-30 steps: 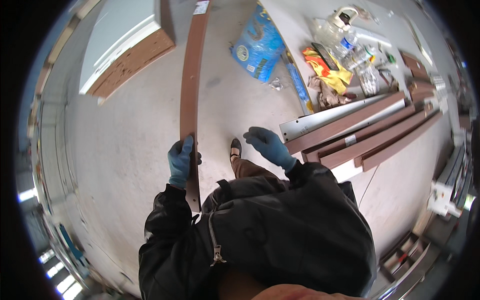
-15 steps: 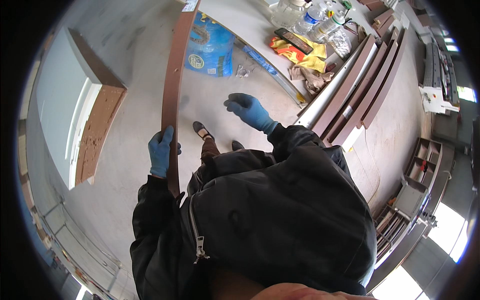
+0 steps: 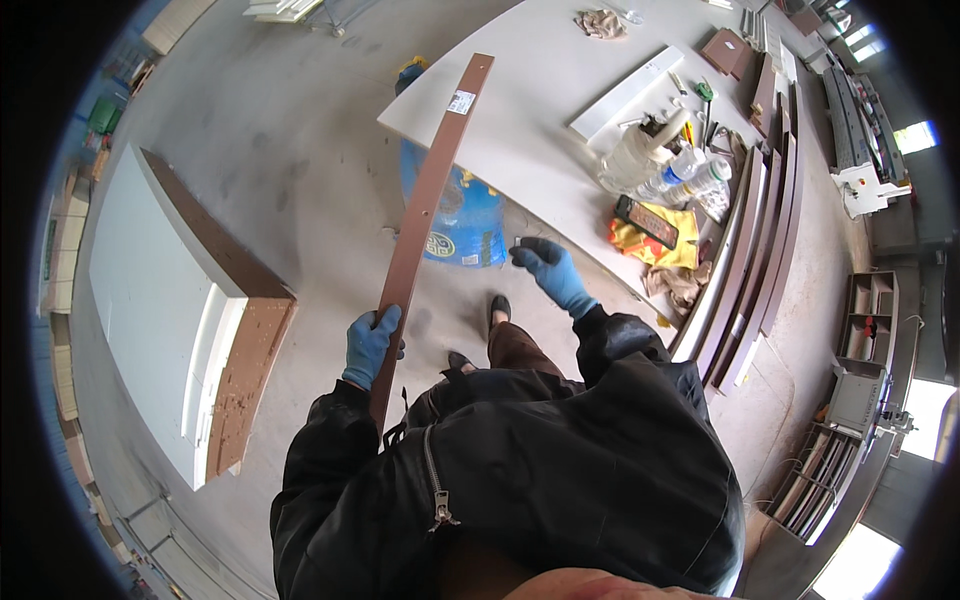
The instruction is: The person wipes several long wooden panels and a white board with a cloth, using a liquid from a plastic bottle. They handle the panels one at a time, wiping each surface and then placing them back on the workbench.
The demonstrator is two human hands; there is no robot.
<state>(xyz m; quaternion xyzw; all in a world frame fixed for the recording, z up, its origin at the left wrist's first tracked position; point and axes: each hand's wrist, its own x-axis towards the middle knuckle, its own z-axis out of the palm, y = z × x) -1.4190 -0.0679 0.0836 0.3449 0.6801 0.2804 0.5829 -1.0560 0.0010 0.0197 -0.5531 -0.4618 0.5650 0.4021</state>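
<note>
My left hand (image 3: 370, 343), in a blue glove, grips a long narrow brown strip (image 3: 430, 205) near its lower end. The strip runs up and away from me, and its far end with a small white label reaches over the corner of a white table (image 3: 540, 110). My right hand (image 3: 552, 272), also in a blue glove, hangs in the air in front of me with its fingers apart and nothing in it. It is near the table's front edge, to the right of the strip. My black jacket fills the lower part of the view.
A blue sack (image 3: 462, 215) sits under the table. Plastic bottles (image 3: 680, 175), a yellow cloth (image 3: 665, 240), a white slat (image 3: 625, 95) and tools lie on the table. Several long brown boards (image 3: 745, 265) lie at the right. A white-faced panel stack (image 3: 165, 300) lies left on the floor.
The view has swung left, so the table and boards now sit further right. My left hand has kept its grip on the strip. My right hand has drifted down and right, still holding nothing.
</note>
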